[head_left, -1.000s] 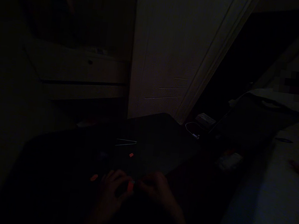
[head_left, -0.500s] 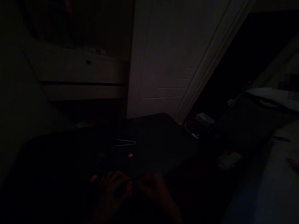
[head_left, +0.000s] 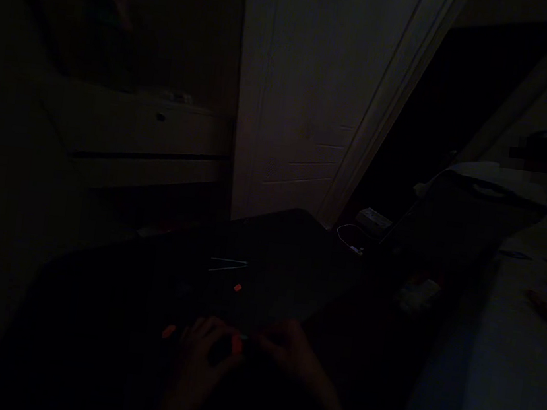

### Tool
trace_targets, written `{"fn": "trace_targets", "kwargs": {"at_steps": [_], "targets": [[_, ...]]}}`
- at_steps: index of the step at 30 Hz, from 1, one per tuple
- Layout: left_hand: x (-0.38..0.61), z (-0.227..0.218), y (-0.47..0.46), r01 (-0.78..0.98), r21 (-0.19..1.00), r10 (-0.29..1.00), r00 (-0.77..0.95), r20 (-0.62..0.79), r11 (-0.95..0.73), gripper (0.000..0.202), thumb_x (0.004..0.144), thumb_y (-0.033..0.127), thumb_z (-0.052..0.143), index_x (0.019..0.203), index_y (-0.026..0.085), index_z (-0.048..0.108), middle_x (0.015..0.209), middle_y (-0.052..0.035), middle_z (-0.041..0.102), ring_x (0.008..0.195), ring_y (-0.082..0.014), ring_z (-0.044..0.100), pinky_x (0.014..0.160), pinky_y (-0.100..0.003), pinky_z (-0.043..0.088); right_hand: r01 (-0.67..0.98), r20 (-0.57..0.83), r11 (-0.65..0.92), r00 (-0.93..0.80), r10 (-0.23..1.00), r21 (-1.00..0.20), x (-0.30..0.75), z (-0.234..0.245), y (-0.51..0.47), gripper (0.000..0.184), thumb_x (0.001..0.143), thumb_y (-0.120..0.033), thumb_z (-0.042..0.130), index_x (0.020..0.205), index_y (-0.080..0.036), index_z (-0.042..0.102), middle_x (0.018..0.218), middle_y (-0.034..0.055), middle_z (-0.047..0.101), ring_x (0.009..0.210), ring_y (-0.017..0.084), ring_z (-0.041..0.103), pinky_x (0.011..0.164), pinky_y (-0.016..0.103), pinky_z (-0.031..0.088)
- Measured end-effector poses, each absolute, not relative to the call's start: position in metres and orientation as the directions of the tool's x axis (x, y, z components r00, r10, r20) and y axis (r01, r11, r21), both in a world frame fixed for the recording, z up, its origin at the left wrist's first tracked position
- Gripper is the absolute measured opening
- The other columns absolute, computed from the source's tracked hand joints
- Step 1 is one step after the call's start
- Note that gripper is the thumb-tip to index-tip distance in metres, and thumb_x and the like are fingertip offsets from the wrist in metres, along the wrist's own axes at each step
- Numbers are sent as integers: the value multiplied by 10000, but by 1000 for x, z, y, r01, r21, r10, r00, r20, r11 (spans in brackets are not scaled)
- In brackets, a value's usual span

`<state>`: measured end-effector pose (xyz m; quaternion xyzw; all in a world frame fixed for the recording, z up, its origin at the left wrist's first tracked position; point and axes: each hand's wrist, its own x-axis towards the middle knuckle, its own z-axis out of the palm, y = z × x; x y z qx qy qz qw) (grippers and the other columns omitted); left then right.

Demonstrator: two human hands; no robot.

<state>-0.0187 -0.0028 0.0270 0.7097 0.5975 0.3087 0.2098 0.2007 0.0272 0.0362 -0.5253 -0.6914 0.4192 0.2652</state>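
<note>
The picture is very dark. Near the bottom middle, my left hand (head_left: 203,349) curls around a small orange piece (head_left: 236,345), which shows between thumb and fingers; its kind cannot be made out. Just to the right, my right hand (head_left: 283,346) is closed, fingertips pinched close to the orange piece. A tiny pale, thin bit (head_left: 244,337) shows between the two hands. What the right fingers pinch is hidden in shadow. Another small orange piece (head_left: 169,331) lies left of my left hand, and a third orange piece (head_left: 238,288) lies beyond the hands.
Two thin pale rods (head_left: 229,266), meeting at their right ends, lie on the dark tabletop (head_left: 296,267). Behind stand a drawer unit (head_left: 197,132) and a pale door (head_left: 307,89). A white cable (head_left: 345,230) and a box (head_left: 374,220) are at right, near a bed (head_left: 507,367).
Both hands stay close together around the orange piece. The pale bit between them shows a little more now. The view has shifted very slightly.
</note>
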Motion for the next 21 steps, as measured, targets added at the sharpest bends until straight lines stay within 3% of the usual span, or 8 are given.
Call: {"fn": "trace_targets", "kwargs": {"at_steps": [9, 12, 16, 21], "targets": [[-19, 21, -7, 756, 618, 969, 89, 231, -217, 292, 794, 363, 802, 1084, 331, 827, 1126, -37, 819, 1081, -316, 728, 932, -449, 541, 473, -120, 32, -286, 951, -880, 196, 29, 22, 268, 907, -387, 725, 848, -170, 871, 836, 52, 820, 792, 225, 719, 691, 262, 487], [-19, 25, -7, 764, 604, 969, 113, 219, -226, 185, 850, 361, 755, 1017, 344, 834, 1054, -13, 819, 1011, -282, 740, 903, -422, 538, 467, -142, 5, -278, 950, -884, 198, 32, 20, 245, 883, -383, 755, 844, -170, 869, 863, 54, 824, 820, 230, 726, 715, 265, 496], [-18, 25, -7, 765, 599, 965, 112, 237, -236, 167, 817, 335, 790, 978, 342, 832, 1040, -9, 816, 993, -273, 737, 880, -394, 539, 450, -151, -19, -258, 954, -893, 200, 33, 18, 189, 822, -368, 809, 828, -190, 874, 898, 55, 835, 865, 251, 739, 735, 272, 510], [-19, 17, -6, 779, 591, 968, 78, 240, -210, 165, 811, 365, 803, 973, 348, 834, 1060, -6, 821, 1013, -301, 743, 918, -442, 524, 459, -99, 28, -250, 963, -888, 197, 31, 19, 244, 891, -404, 753, 865, -198, 881, 876, 54, 840, 825, 233, 739, 729, 270, 506]]}}
